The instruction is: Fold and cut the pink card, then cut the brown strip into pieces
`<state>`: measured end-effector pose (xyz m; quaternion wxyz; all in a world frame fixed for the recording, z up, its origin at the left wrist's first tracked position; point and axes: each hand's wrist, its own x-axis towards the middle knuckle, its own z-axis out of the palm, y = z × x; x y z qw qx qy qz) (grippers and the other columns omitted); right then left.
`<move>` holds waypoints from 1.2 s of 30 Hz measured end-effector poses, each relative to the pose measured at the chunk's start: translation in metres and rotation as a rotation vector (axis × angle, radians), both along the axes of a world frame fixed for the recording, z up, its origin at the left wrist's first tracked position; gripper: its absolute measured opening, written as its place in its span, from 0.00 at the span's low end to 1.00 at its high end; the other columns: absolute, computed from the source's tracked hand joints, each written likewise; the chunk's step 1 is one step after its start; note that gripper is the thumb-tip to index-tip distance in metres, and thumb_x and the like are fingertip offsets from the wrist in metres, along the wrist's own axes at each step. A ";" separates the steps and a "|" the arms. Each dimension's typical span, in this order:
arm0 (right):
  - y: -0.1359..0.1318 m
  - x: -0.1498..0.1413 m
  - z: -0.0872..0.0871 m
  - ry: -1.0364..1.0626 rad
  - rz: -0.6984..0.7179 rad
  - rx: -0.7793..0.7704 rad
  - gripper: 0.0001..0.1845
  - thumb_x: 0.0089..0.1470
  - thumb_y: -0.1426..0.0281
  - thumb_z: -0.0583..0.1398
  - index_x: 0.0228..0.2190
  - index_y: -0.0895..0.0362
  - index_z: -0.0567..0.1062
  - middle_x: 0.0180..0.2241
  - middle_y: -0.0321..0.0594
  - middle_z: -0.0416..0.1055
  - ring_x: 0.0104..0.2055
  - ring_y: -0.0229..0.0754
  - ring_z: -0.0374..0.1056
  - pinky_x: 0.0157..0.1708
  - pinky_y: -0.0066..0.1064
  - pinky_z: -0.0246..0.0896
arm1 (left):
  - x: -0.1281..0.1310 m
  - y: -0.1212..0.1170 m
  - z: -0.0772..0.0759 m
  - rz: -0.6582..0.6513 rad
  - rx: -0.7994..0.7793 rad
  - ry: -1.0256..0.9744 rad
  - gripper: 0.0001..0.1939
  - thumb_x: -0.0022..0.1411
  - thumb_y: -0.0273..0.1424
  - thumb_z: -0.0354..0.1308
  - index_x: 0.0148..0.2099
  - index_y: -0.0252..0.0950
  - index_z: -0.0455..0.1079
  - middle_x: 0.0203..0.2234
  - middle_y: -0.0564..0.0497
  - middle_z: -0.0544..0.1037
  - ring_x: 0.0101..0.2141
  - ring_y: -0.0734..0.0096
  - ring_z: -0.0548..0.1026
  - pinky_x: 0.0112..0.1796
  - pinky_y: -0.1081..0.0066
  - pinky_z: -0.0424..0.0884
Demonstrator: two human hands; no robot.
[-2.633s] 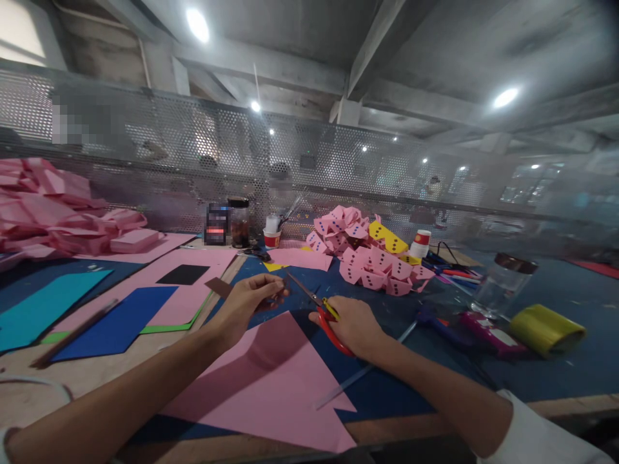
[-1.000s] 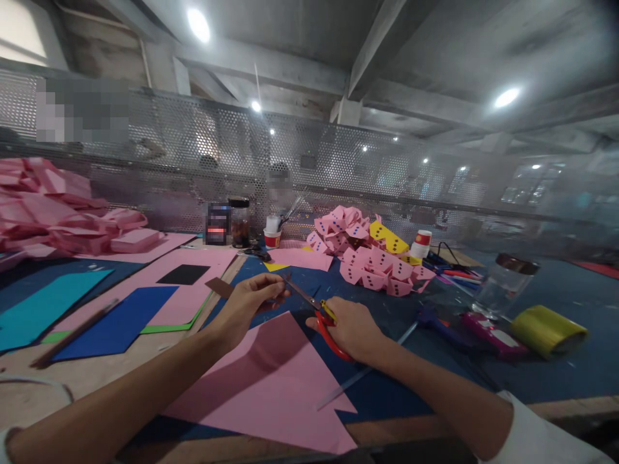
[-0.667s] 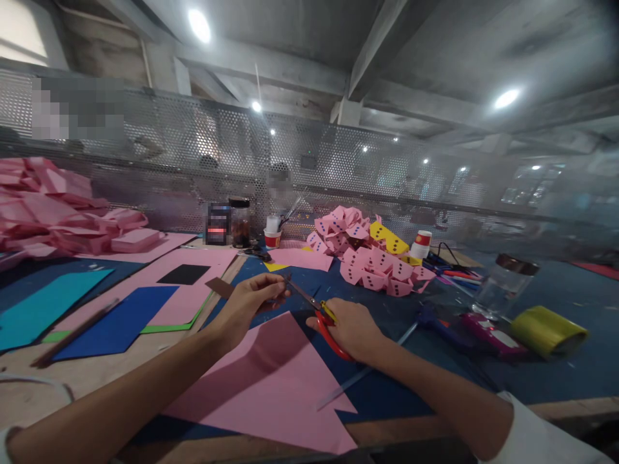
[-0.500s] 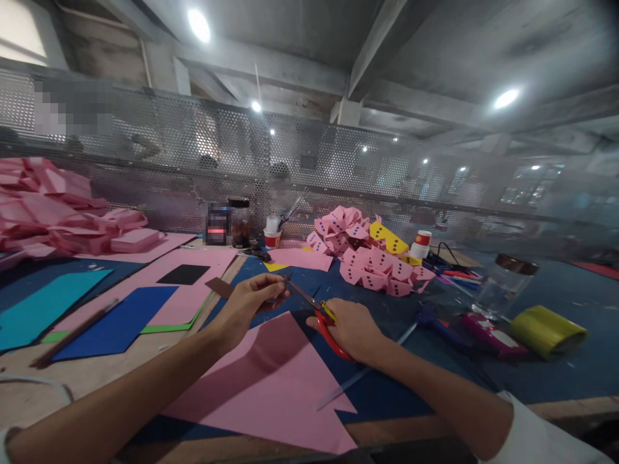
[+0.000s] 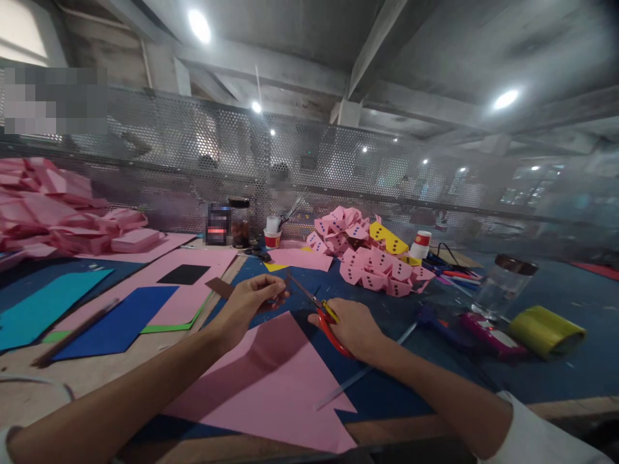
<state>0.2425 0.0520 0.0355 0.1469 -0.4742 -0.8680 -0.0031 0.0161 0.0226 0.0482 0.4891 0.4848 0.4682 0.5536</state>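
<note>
My left hand (image 5: 256, 293) is closed in a pinch above the work surface. A dark brown strip (image 5: 218, 287) shows past the left side of this hand and seems to run into its fingers; the pinched end is too small to make out. In my right hand (image 5: 351, 325) are scissors (image 5: 333, 335) with red and yellow handles, their blades pointing up and left, tips close to the left fingertips. Below both hands lies a large pink sheet (image 5: 271, 380) with a pointed top corner, a pale glue stick (image 5: 341, 390) resting across its right edge.
Dotted pink paper pieces (image 5: 382, 270) are heaped at the back. More pink paper (image 5: 53, 206) piles up at left, beyond blue (image 5: 120, 322) and teal sheets (image 5: 53, 306). A clear jar (image 5: 505, 287), yellow tape roll (image 5: 546, 332) and glue gun (image 5: 442, 328) stand or lie right.
The scissors have shifted slightly to the right, their tips drawing back from the left fingertips. My left hand stays nearly still.
</note>
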 end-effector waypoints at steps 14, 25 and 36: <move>-0.001 -0.001 -0.004 0.061 0.003 0.001 0.25 0.56 0.45 0.52 0.32 0.54 0.69 0.34 0.36 0.71 0.34 0.40 0.69 0.25 0.30 0.41 | -0.001 0.003 -0.002 0.033 0.020 -0.040 0.14 0.52 0.39 0.67 0.36 0.35 0.73 0.31 0.51 0.77 0.33 0.72 0.73 0.33 0.75 0.66; -0.003 -0.002 -0.002 0.071 0.011 -0.012 0.26 0.56 0.44 0.52 0.31 0.54 0.68 0.31 0.36 0.71 0.33 0.41 0.69 0.25 0.30 0.40 | -0.001 0.002 -0.003 0.014 0.031 -0.033 0.13 0.54 0.40 0.66 0.35 0.36 0.72 0.30 0.51 0.77 0.32 0.73 0.72 0.33 0.76 0.65; -0.004 -0.001 0.001 0.071 0.032 -0.036 0.27 0.56 0.43 0.51 0.29 0.55 0.69 0.30 0.36 0.73 0.31 0.40 0.69 0.25 0.29 0.41 | -0.001 0.001 -0.003 0.003 0.022 -0.006 0.13 0.54 0.40 0.65 0.35 0.36 0.72 0.31 0.50 0.77 0.34 0.70 0.73 0.33 0.75 0.65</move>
